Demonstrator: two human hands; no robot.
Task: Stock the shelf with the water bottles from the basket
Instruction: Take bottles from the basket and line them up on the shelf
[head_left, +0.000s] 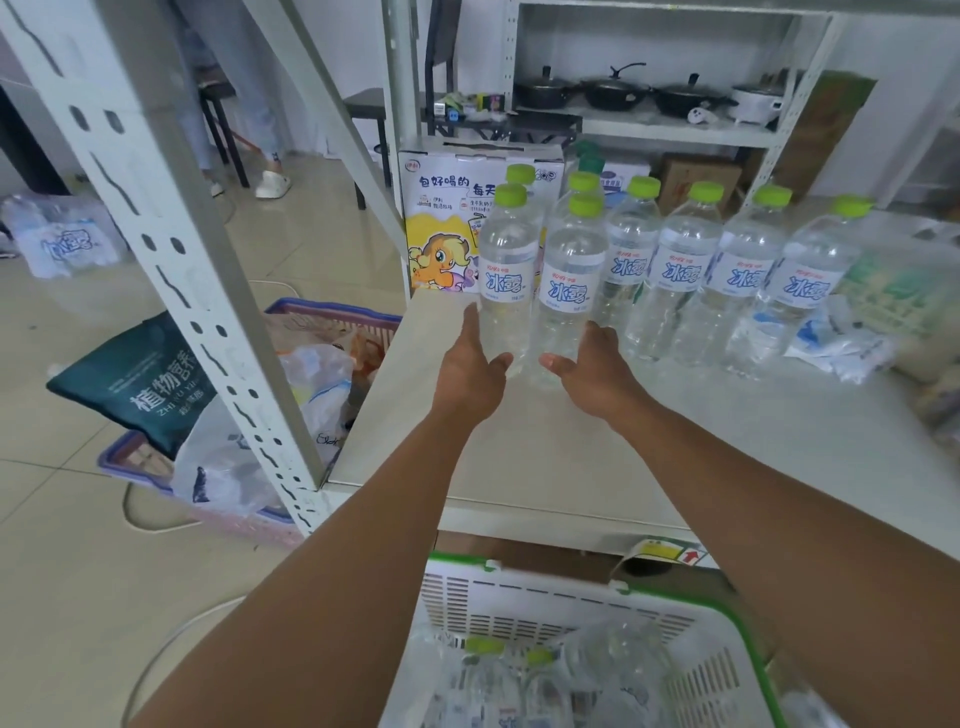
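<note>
Bottles (680, 280) stood along the shelf (519, 441) toward its left edge, and more lay in the basket (519, 608). My left hand (470, 364) cupped the end bottle (506, 280) at its base, my right hand (592, 371) the second bottle (571, 291). I feared a clumsy withdrawal could topple the tight row.

You can read 冰露 on the labels of the water bottles (566, 291), 包好喝的 on the cartoon carton (441, 208) behind them, and 植物 over ZHI WU on the dark green bag (150, 384).

Cartoon box (447, 234), pots (615, 92), purple basket (343, 312) w/ bags (130, 384)
</note>
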